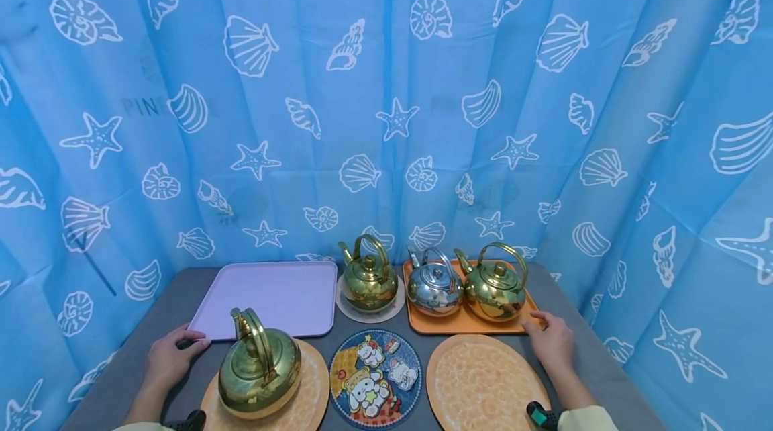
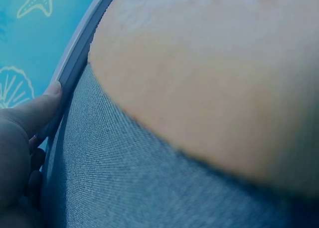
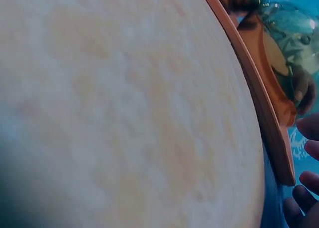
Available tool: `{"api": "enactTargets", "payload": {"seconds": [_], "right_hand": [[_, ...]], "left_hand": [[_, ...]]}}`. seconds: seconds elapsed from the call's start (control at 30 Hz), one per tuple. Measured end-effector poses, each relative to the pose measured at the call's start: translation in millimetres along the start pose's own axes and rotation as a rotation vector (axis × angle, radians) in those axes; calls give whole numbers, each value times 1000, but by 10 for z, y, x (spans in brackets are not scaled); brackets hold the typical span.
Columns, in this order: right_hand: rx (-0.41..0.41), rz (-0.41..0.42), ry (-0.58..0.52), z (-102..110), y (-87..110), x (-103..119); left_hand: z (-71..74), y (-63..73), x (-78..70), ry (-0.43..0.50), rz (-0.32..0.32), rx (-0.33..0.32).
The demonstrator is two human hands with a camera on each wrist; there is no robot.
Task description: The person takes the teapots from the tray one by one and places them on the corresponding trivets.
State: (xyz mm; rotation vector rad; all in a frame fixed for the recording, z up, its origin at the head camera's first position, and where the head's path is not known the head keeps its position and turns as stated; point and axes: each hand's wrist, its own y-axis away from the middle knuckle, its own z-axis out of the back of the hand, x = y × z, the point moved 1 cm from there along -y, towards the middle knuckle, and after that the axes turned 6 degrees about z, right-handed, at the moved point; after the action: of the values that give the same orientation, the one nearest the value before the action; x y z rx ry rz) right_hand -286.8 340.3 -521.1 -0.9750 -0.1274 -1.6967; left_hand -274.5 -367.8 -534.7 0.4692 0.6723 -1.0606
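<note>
My left hand (image 1: 169, 358) is at the near left corner of the lilac tray (image 1: 274, 297). In the left wrist view the thumb lies on the tray's rim (image 2: 75, 63) and the other fingers curl below it. My right hand (image 1: 551, 340) is at the near right corner of the orange tray (image 1: 435, 325). The right wrist view shows its loosely bent fingers (image 3: 310, 180) spread beside that corner, not wrapped round it. On the orange tray stand a silver kettle (image 1: 435, 290) and a gold kettle (image 1: 495, 293), side by side.
A large gold kettle (image 1: 260, 377) stands on the left round bread-patterned mat (image 1: 317, 377). Another gold kettle (image 1: 370, 283) sits on a pale round mat (image 1: 349, 310) at the back. A cartoon mat (image 1: 374, 377) and the right bread-patterned mat (image 1: 486, 384) lie in front. A blue curtain (image 1: 386, 82) hangs behind.
</note>
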Motion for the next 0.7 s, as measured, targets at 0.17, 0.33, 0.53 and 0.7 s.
{"api": "enactTargets", "payload": {"seconds": [0.17, 0.33, 0.53, 0.7], "right_hand": [[50, -35, 12, 6, -23, -68], [149, -47, -1, 58, -78, -139], [237, -85, -26, 120, -154, -268], [269, -61, 1, 155, -165, -340]], "left_hand": [[-2, -4, 2, 4, 1, -9], [10, 11, 0, -5, -3, -14], [17, 4, 8, -10, -5, -3], [24, -18, 4, -14, -14, 0]]}}
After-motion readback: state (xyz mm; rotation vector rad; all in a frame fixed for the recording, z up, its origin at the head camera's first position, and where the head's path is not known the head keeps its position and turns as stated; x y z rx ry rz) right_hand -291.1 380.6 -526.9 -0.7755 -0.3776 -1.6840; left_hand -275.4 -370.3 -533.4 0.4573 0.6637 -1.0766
